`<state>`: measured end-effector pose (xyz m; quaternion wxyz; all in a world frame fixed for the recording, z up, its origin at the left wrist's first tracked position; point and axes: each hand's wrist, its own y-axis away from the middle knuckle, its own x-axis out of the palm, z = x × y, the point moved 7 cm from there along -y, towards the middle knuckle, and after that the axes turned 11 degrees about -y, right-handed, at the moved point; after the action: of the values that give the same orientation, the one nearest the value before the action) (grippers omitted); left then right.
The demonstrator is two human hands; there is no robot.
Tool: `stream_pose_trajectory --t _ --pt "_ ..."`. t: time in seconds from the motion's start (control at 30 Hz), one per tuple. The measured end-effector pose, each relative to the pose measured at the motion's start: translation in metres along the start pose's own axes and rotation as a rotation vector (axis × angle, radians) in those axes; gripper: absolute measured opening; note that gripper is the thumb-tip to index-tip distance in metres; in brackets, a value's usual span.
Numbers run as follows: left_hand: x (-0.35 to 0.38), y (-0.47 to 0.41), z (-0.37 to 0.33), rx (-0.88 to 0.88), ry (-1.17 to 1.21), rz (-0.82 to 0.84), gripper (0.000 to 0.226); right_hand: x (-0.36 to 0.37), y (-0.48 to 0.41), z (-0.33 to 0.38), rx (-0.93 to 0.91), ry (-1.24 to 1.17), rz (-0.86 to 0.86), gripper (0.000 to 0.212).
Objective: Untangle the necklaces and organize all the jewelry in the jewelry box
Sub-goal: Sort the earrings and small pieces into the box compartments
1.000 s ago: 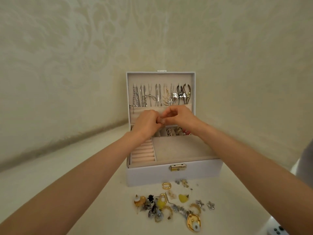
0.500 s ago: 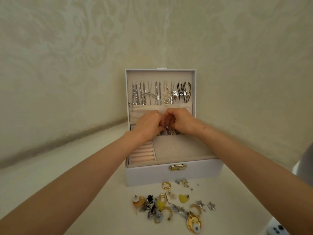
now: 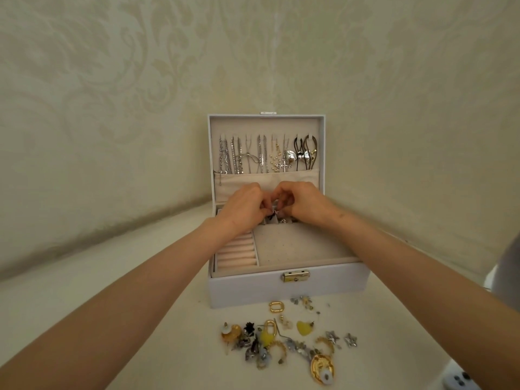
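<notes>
Cream wall and pale table fill the head view. The left hand (image 3: 243, 205) and right hand (image 3: 302, 202) have dropped from the lid pocket to the jewelry box's (image 3: 281, 288) back slots (image 3: 282, 220). Together they pinch a small dark piece (image 3: 272, 216), probably ready to drop in. Necklaces (image 3: 264, 156) hang above the hands. Loose earrings (image 3: 287, 339) wait behind the wrists.

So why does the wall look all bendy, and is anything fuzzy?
Head view: the wide-angle lens bows the wall; light is soft, shadows faint; the tiny piece pinched between left hand and right hand is too blurry to identify.
</notes>
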<state>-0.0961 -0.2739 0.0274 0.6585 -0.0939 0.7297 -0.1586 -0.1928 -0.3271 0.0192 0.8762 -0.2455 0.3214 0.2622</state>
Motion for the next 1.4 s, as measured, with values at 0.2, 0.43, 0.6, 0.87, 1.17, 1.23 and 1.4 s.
stream_pose_trajectory --t 0.2,0.43,0.6,0.87,1.17,1.23,1.4 --pt "-0.001 -0.002 0.004 -0.021 0.033 -0.011 0.014 -0.01 0.0 0.009 -0.055 -0.004 -0.06 0.037" --pt "-0.004 0.003 0.011 -0.236 0.727 0.079 0.033 -0.024 0.011 0.016 -0.058 -0.367 -0.127 0.042" --pt "-0.004 0.012 0.008 -0.327 1.062 0.163 0.034 -0.013 0.016 0.02 -0.07 -0.333 -0.011 0.032" --pt "-0.005 0.011 0.006 -0.277 0.98 0.151 0.018 -0.017 0.016 0.022 -0.039 -0.361 -0.06 0.024" --pt "-0.006 0.007 0.011 -0.243 0.716 0.057 0.017 -0.023 0.019 0.006 0.01 -0.434 -0.145 0.013" --pt "-0.009 0.005 0.012 -0.21 0.565 0.005 0.018 -0.022 0.019 0.005 0.02 -0.421 -0.141 0.009" --pt "-0.008 0.005 0.008 -0.161 0.414 -0.004 0.02 -0.017 0.016 0.004 0.005 -0.277 -0.086 0.008"
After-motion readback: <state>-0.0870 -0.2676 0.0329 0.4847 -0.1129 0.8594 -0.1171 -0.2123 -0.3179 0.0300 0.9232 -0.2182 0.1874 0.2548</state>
